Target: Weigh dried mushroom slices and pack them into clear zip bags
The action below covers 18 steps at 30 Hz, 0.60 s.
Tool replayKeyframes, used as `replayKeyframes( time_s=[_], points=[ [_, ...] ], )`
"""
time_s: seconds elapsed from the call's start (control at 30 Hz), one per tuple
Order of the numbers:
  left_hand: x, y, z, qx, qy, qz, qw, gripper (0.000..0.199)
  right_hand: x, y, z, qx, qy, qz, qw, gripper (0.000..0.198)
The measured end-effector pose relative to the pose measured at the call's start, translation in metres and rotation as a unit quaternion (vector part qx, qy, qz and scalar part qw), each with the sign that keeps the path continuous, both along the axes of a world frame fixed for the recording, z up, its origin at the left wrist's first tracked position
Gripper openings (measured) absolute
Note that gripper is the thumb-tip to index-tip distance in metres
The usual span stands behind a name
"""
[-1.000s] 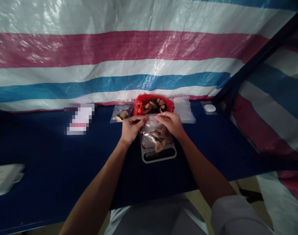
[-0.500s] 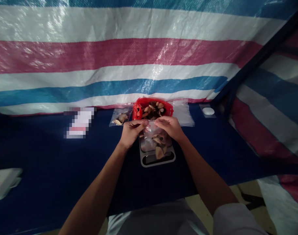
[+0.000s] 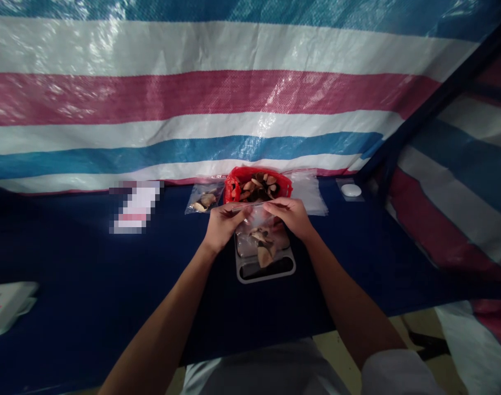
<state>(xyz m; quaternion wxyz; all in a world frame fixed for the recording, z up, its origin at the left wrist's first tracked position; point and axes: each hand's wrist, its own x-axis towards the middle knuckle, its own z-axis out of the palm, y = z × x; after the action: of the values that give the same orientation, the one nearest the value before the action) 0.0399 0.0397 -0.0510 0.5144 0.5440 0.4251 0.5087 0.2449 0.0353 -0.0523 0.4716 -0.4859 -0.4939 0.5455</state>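
Between my hands hangs a clear zip bag (image 3: 250, 233) with several dried, brown-and-cream slices (image 3: 265, 253) at its bottom. My left hand (image 3: 223, 224) pinches the left part of the bag's top edge. The right part of that edge is closed between the fingers of my right hand (image 3: 291, 216). Under the bag lies a kitchen scale (image 3: 266, 277) with a pale rim and a dark front panel, its plate mostly covered. Just beyond my hands a red plastic bag (image 3: 230, 189) stands open, full of similar slices.
A second clear bag with slices (image 3: 204, 200) lies left of the red bag; flat clear bags (image 3: 311, 195) lie to its right. Farther right is a white oval object (image 3: 351, 190) on clear plastic. A blurred-out white item (image 3: 139, 203) and a white power strip (image 3: 7, 307) lie left. Striped sheeting (image 3: 192, 93) hangs behind.
My fingers have shifted slightly along the bag's top edge, my right hand a little to the right. The slices in the bag have swung slightly left. The camera view has tilted slightly.
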Motion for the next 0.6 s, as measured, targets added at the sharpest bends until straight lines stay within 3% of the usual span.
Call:
replayKeyframes(
  time_s=[0.2, 0.43, 0.6],
  points=[
    [-0.004, 0.002, -0.001, -0.006, 0.003, 0.006, 1.000, 0.045, 0.003, -0.002, 0.003, -0.006, -0.013, 0.014, 1.000, 0.042],
    [-0.014, -0.002, 0.012, -0.017, -0.039, -0.013, 0.999, 0.039, -0.023, 0.004, 0.004, 0.084, -0.001, -0.059, 0.995, 0.043],
    [-0.040, -0.005, 0.022, -0.006, -0.018, 0.011, 1.000, 0.042, -0.045, 0.016, 0.005, 0.131, 0.005, -0.080, 0.988, 0.044]
  ],
)
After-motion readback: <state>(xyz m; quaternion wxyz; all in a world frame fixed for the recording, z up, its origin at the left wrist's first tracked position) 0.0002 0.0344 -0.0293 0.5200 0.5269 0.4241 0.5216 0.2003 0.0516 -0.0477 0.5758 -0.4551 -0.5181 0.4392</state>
